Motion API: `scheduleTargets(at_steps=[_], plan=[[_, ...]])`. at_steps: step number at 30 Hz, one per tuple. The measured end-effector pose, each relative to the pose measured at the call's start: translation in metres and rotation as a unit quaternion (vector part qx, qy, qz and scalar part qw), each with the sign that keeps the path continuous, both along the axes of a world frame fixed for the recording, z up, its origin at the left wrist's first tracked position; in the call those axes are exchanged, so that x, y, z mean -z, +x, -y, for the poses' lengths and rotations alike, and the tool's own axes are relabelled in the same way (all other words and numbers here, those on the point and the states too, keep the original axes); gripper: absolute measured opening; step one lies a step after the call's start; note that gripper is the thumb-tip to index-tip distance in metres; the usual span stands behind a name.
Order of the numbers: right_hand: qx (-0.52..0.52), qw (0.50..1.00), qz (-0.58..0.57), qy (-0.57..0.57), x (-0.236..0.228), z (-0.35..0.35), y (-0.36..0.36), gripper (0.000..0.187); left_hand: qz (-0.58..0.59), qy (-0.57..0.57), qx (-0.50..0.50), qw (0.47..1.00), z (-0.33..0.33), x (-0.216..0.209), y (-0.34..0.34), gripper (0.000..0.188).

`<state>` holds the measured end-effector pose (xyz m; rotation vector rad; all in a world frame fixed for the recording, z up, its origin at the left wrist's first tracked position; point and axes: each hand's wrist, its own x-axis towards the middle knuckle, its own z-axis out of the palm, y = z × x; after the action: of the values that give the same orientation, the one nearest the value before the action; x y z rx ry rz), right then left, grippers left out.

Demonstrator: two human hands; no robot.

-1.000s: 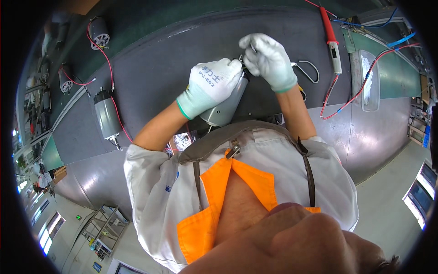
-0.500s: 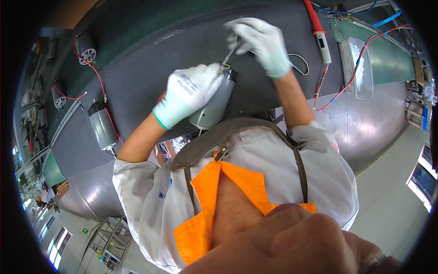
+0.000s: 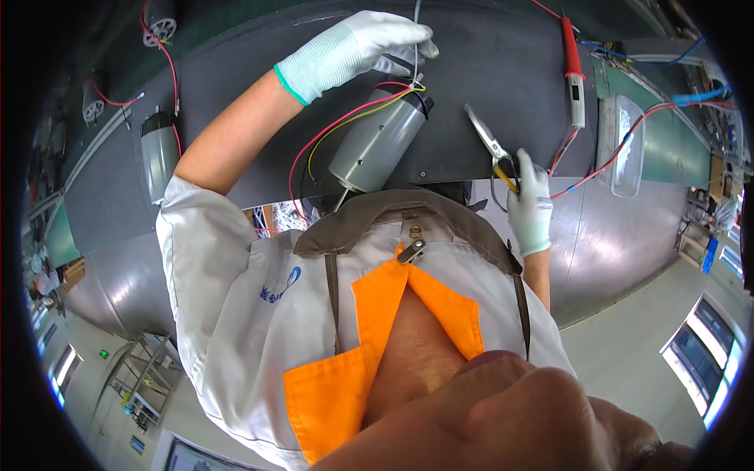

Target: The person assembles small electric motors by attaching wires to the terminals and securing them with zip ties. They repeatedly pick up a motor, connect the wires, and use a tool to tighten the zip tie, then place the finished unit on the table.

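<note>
A grey cylindrical motor (image 3: pixel 378 145) lies tilted on the dark bench, its shaft toward me and its black end cap away. Red and yellow-green wires (image 3: pixel 345 119) leave the cap and loop down its left side. At the cap, a thin pale strip that looks like a cable tie (image 3: pixel 417 59) rises upward. My gloved left hand (image 3: pixel 385 41) is closed around this strip. At the bench's near edge, my gloved right hand (image 3: pixel 532 196) grips a pair of snips (image 3: pixel 488 135) with silver blades and yellow-and-black handles. Their blades point toward the motor.
A red-handled soldering iron (image 3: pixel 576 86) lies at the right, with a clear plastic tray (image 3: pixel 626 149) beyond it and red and blue cables (image 3: pixel 656 118) across. More motors stand left, one grey (image 3: pixel 159 153) near and one (image 3: pixel 160 27) farther off.
My right hand has left the strip, moved down to the right and taken hold of the snips. My left hand has moved up from the motor onto the strip.
</note>
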<state>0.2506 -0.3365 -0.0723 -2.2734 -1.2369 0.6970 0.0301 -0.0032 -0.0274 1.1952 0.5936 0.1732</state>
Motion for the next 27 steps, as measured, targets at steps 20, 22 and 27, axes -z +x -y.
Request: scheduleTargets(at_steps=[20, 22, 27], plan=[[-0.376, 0.907, 0.186, -0.036, -0.080, -0.145, -0.017, 0.071, 0.100, -0.078, -0.177, 0.976, -0.002, 0.003, -0.034, 0.034], [-0.318, 0.919, 0.231, -0.018, -0.066, -0.132, -0.003, 0.070, 0.099, 0.029, -0.105, 0.989, -0.007, -0.011, -0.076, 0.037], [-0.258, 0.913, 0.315, -0.035, -0.056, -0.119, 0.016, 0.054, -0.164, 0.289, 0.216, 0.918, 0.032, -0.048, -0.204, 0.047]])
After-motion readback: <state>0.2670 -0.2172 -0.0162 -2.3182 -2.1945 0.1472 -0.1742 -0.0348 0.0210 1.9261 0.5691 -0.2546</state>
